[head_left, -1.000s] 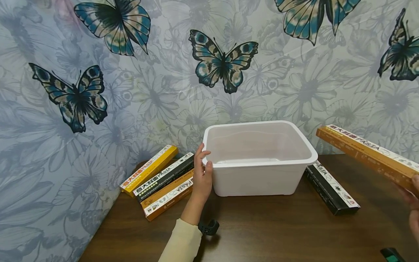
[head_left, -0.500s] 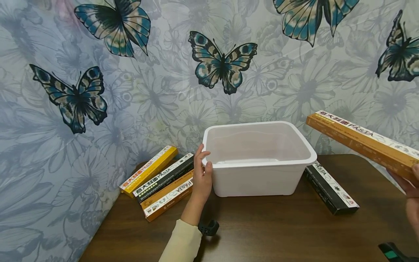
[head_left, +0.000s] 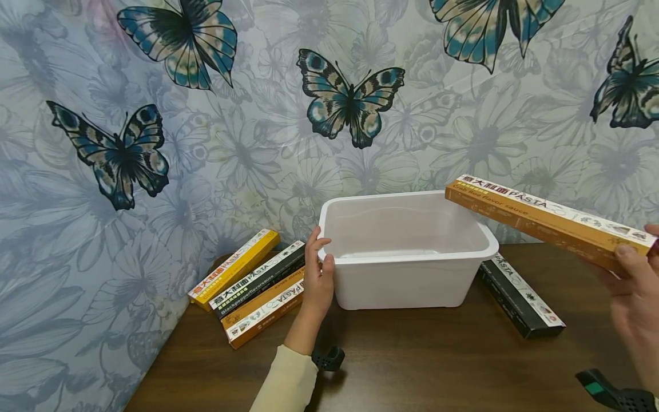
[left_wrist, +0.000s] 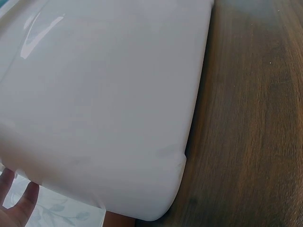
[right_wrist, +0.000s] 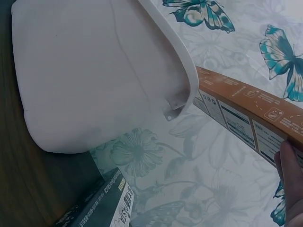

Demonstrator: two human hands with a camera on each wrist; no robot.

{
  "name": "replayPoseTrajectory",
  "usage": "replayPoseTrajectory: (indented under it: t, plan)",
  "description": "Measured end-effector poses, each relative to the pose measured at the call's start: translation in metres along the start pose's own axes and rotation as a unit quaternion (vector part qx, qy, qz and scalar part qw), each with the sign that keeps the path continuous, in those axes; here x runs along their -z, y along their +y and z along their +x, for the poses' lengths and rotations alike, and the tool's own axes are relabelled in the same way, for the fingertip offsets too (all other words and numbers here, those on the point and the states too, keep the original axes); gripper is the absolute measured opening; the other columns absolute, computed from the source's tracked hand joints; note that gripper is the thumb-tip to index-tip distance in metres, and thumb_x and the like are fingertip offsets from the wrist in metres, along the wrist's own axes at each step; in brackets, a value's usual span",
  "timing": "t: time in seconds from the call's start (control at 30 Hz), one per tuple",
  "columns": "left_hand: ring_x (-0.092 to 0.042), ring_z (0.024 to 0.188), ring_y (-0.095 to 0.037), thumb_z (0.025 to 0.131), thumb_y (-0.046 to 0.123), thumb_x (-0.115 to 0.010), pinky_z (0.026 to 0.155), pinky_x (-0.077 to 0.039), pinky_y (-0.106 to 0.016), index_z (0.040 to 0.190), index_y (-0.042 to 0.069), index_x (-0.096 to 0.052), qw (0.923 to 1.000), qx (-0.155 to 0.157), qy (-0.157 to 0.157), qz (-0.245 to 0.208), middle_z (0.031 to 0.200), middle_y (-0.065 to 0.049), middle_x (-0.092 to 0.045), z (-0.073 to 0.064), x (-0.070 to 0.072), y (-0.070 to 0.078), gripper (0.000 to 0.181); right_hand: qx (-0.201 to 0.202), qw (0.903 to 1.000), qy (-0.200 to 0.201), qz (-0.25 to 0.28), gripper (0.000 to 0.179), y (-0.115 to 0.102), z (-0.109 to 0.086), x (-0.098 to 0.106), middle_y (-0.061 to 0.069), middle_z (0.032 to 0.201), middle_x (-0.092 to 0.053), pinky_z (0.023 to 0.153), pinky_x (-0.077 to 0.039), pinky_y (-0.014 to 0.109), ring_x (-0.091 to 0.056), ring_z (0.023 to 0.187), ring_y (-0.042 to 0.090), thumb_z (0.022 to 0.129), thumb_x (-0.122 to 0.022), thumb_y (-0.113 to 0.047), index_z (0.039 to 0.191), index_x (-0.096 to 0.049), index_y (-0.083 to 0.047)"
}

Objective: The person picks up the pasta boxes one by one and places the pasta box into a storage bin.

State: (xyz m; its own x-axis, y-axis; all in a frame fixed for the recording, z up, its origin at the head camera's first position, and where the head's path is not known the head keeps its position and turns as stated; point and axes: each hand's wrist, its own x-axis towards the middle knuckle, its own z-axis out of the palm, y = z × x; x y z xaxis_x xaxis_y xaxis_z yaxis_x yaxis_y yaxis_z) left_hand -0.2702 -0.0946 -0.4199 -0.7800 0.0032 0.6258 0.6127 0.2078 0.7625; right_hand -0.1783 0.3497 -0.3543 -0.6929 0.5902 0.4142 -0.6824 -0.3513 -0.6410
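A white plastic bin stands on the table, its open top facing up. My left hand holds the bin's left front corner, fingers at the rim and thumb just below; two fingertips touch its wall in the left wrist view. My right hand grips the near end of a long orange-brown pasta box with a white printed top. The box is raised above the table and tilted, and its far end overlaps the bin's right back rim in the head view. Printed panels show along its side in the right wrist view.
Left of the bin lie a yellow pasta box, a black one and an orange-brown one, side by side. Another black box lies right of the bin. A butterfly-patterned wall covering rises behind the brown wooden table.
My right hand has come in from the right edge, carrying the orange-brown pasta box leftward and slightly up until its far end overlaps the bin. My left hand has stayed at the bin's corner.
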Motion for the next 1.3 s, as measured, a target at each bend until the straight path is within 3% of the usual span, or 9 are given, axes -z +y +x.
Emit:
replayPoseTrajectory:
  t: [0.1, 0.33, 0.57, 0.93, 1.07, 1.3]
  plan:
    - [-0.021, 0.154, -0.030, 0.104, 0.052, -0.039, 0.117, -0.022, -0.068, 0.135, 0.013, -0.043, 1.0000, -0.003, 0.000, -0.002, 0.167, 0.000, -0.018, 0.000, 0.000, 0.000, 0.050, -0.016, 0.9997, -0.017, 0.010, 0.049, -0.006, -0.009, -0.019, 0.005, 0.130, -0.041, 0.063, -0.059, 0.021, -0.049, 0.114, 0.017, 0.093, -0.048, 0.018, 0.136, -0.051, -0.004]
    - [-0.019, 0.155, -0.030, 0.103, 0.056, -0.038, 0.117, -0.020, -0.069, 0.135, 0.011, -0.043, 1.0000, -0.002, -0.003, -0.005, 0.167, 0.001, -0.018, 0.000, 0.001, 0.000, 0.056, -0.023, 0.9958, -0.082, 0.033, 0.051, 0.014, 0.007, 0.005, 0.008, 0.131, -0.045, 0.068, -0.061, 0.029, -0.059, 0.109, 0.018, 0.093, -0.048, 0.019, 0.140, -0.048, -0.001]
    - [-0.019, 0.155, -0.031, 0.102, 0.057, -0.039, 0.117, -0.020, -0.070, 0.135, 0.014, -0.043, 1.0000, -0.001, -0.004, -0.009, 0.167, 0.002, -0.017, -0.001, 0.001, 0.000, 0.055, -0.028, 0.9922, -0.121, 0.007, 0.049, 0.011, -0.001, -0.009, 0.007, 0.123, -0.044, 0.071, -0.060, 0.026, -0.064, 0.105, 0.015, 0.094, -0.046, 0.019, 0.139, -0.049, 0.001]
    - [-0.019, 0.155, -0.030, 0.103, 0.055, -0.039, 0.118, -0.021, -0.069, 0.135, 0.015, -0.043, 1.0000, 0.002, -0.002, -0.003, 0.167, 0.000, -0.018, 0.000, 0.000, -0.002, 0.052, -0.038, 0.9898, -0.122, -0.064, 0.053, 0.020, 0.003, -0.013, 0.001, 0.136, -0.043, 0.074, -0.057, 0.017, -0.051, 0.112, 0.014, 0.094, -0.049, 0.016, 0.142, -0.048, -0.008]
    - [-0.020, 0.155, -0.030, 0.103, 0.056, -0.039, 0.118, -0.021, -0.068, 0.135, 0.015, -0.043, 1.0000, 0.003, -0.004, -0.004, 0.167, 0.000, -0.017, 0.000, 0.000, -0.002, 0.052, -0.039, 0.9866, -0.119, -0.105, 0.054, 0.022, 0.005, -0.016, -0.001, 0.138, -0.042, 0.075, -0.055, 0.012, -0.054, 0.110, 0.010, 0.093, -0.055, 0.013, 0.141, -0.046, -0.011]
    - [-0.021, 0.154, -0.031, 0.103, 0.052, -0.039, 0.117, -0.023, -0.068, 0.135, 0.012, -0.044, 1.0000, 0.002, 0.000, -0.003, 0.167, -0.003, -0.018, 0.000, 0.000, -0.002, 0.052, -0.032, 0.9797, -0.156, -0.122, 0.052, 0.023, 0.008, -0.027, -0.001, 0.129, -0.045, 0.077, -0.054, 0.011, -0.064, 0.099, 0.005, 0.093, -0.056, 0.013, 0.140, -0.047, -0.009]
